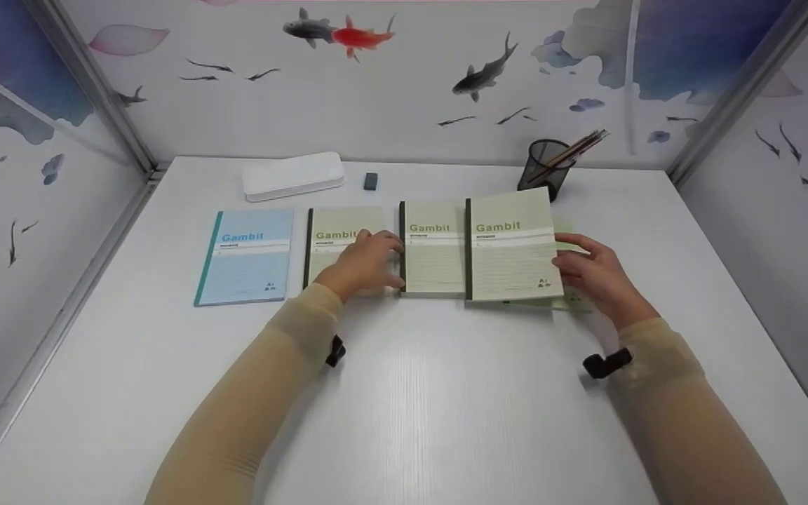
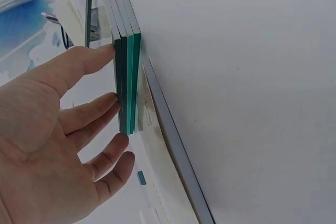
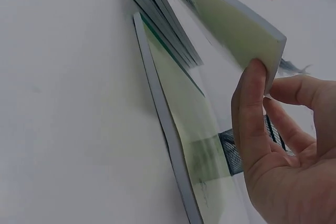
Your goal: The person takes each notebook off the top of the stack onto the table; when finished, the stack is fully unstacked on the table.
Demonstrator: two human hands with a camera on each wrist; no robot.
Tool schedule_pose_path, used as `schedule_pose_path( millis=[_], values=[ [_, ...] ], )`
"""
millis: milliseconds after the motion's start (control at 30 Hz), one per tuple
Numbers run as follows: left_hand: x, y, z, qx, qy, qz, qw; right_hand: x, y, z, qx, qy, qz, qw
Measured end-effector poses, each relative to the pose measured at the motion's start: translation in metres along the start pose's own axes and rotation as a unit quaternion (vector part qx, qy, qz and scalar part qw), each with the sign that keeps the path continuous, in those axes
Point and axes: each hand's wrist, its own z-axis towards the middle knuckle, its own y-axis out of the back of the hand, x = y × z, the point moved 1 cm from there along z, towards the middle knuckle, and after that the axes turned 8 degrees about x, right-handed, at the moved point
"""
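My right hand [image 1: 597,273] pinches the right edge of a cream notebook with a dark spine [image 1: 513,245], held raised and tilted. Below it, partly covered, lies a green notebook [image 1: 572,303]. To its left stands a stack of several notebooks, a cream one on top [image 1: 433,259]; dark and teal spines [image 2: 128,85] show in the left wrist view. Fingertips of my left hand [image 1: 369,261] touch the spine side of this stack without gripping it. Under that hand another cream notebook [image 1: 327,226] lies partly hidden. A blue notebook [image 1: 250,263] lies at the far left.
Behind the notebooks are a white case [image 1: 294,177], a small dark eraser-like block [image 1: 371,182] and a black mesh pen cup [image 1: 544,165] holding several pencils. White panels printed with fish surround the white table [image 1: 404,400] at the back and sides.
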Motion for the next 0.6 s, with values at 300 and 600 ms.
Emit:
schedule_pose_path(
  millis=[300,600],
  values=[
    [0.003,0.000,-0.001,0.004,0.008,-0.012,0.9999,0.007,0.046,-0.024,-0.022,0.004,0.029,0.9993],
    [0.005,-0.005,0.000,-0.001,0.011,-0.016,0.9998,0.008,0.094,-0.043,-0.049,-0.008,0.051,0.9975]
  ],
)
